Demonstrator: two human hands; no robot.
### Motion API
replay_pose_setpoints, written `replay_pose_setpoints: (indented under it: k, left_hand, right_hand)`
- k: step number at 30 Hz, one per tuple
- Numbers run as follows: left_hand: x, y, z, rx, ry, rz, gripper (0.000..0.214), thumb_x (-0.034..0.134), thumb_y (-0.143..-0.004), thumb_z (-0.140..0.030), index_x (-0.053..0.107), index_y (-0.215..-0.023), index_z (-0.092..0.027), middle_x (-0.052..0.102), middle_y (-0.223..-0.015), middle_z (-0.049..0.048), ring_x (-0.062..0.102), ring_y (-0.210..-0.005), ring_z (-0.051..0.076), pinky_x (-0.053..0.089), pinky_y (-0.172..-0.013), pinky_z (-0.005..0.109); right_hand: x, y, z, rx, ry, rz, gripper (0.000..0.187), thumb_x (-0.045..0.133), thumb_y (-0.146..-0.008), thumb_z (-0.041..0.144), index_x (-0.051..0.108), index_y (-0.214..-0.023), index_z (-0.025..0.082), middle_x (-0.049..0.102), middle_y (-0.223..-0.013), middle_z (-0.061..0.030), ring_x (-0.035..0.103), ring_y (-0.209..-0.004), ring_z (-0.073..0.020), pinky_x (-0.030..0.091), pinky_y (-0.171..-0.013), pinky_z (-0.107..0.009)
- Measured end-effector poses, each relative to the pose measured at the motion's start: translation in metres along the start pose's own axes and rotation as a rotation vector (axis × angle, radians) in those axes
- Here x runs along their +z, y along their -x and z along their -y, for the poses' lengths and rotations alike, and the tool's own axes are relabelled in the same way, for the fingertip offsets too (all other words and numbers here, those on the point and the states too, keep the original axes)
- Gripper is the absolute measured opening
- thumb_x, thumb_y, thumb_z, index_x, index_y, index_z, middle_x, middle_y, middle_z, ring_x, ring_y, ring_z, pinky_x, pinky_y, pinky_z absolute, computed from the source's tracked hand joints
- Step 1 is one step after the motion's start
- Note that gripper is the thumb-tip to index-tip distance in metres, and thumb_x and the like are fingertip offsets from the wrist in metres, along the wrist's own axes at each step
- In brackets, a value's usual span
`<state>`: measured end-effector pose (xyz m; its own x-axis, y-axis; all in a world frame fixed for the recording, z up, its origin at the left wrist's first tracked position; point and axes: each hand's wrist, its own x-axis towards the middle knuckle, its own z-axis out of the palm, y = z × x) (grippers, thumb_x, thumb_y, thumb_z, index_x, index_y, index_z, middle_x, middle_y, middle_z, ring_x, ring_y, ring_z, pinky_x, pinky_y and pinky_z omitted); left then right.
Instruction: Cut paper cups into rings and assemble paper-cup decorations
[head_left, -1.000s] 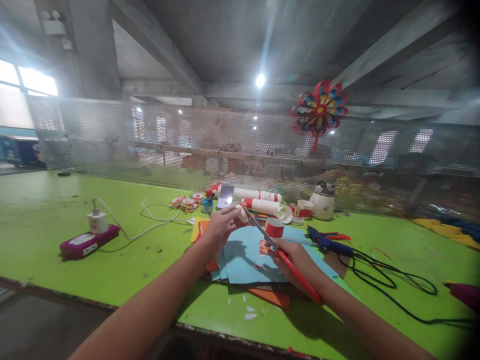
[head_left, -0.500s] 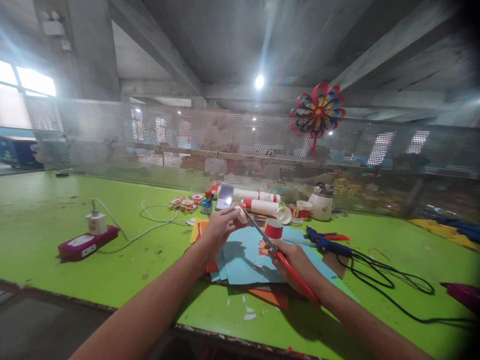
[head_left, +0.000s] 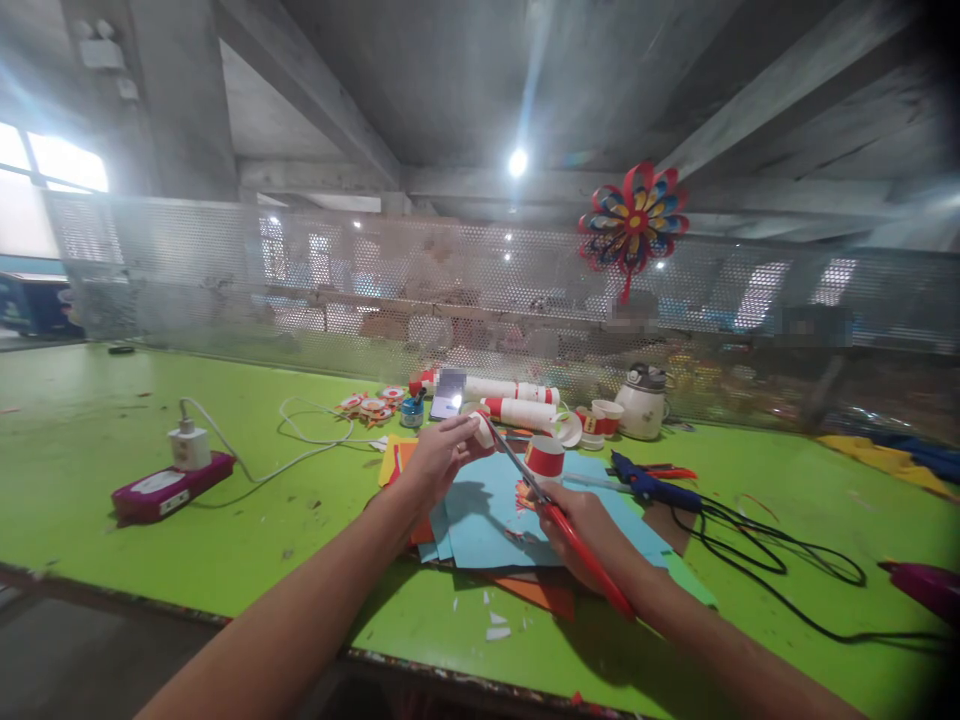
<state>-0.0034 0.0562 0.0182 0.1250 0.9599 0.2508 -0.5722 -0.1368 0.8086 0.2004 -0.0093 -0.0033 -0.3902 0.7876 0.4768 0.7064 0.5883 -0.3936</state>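
My left hand [head_left: 439, 455] pinches a small red and white paper piece [head_left: 480, 428] above a stack of blue paper sheets [head_left: 487, 515] on the green table [head_left: 150, 430]. My right hand [head_left: 581, 530] grips red-handled scissors [head_left: 559, 515], whose blades reach up and left to the paper piece. A red and white paper cup [head_left: 545, 456] stands just behind the blades.
A blue glue gun [head_left: 649, 487] with a black cord [head_left: 772, 560] lies to the right. A purple power strip [head_left: 161, 487] with a white charger sits at the left. Rolled tubes [head_left: 517, 400], a phone [head_left: 448, 394], cups and a white kettle [head_left: 643, 402] line the mesh fence. A paper pinwheel [head_left: 632, 222] hangs above.
Both hands stay almost in place; the scissor blades have shifted slightly at the paper piece and the view has drifted a little.
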Motion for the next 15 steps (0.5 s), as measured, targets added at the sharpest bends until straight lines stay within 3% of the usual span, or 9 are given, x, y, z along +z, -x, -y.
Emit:
replay_pose_setpoints:
  k: [15]
  left_hand:
    - [0.002, 0.0015, -0.0013, -0.006, -0.011, -0.01, 0.02, 0.072, -0.068, -0.019, 0.07, -0.085, -0.008, 0.07, -0.08, 0.0105, 0.064, -0.068, 0.016, 0.054, -0.071, 0.033]
  right_hand:
    - [-0.0025, -0.0002, 0.0041, 0.054, 0.006, 0.067, 0.019, 0.045, -0.08, 0.016, 0.062, -0.089, 0.015, 0.069, -0.082, -0.0085, 0.061, -0.071, -0.0214, 0.045, -0.068, -0.03]
